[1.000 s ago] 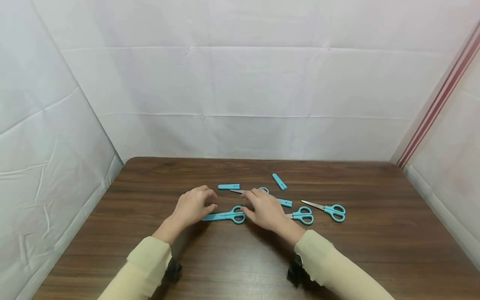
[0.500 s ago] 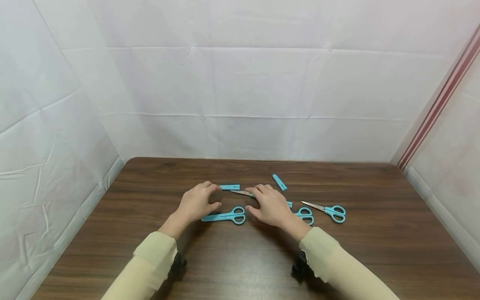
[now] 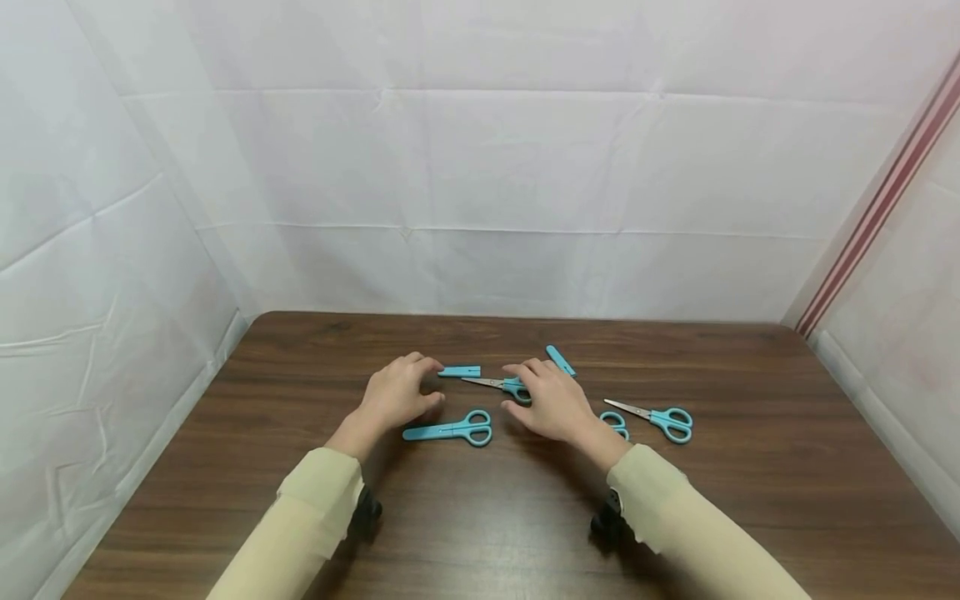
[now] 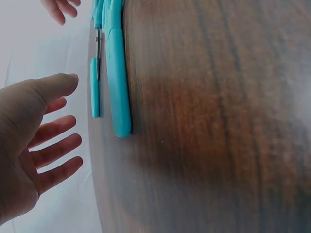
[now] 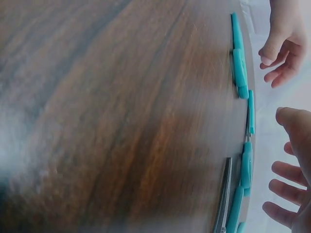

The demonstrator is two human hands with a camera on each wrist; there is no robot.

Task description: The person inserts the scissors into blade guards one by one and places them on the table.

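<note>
A dark wood-grain counter (image 3: 480,517) is seen nearest, enclosed by white sheeting on three sides, with a red-striped strip at the right corner. No containers are seen on it. Two cream sleeves reach forward. The left hand (image 3: 395,394) is held loosely spread above the counter, gripping nothing; just beside it a capped pair of scissors (image 3: 450,430) is laid flat. The right hand (image 3: 553,400) is likewise relaxed and empty, its fingers over a bare-bladed pair of scissors (image 3: 501,385). Farther right, another open-bladed pair (image 3: 654,416) is laid. Beyond the hands, a loose cap (image 3: 459,371) and a second cap (image 3: 559,360) are found. In the left wrist view the spread fingers (image 4: 51,148) are shown clear of the capped scissors (image 4: 116,73); this gap is not plain from the head.
</note>
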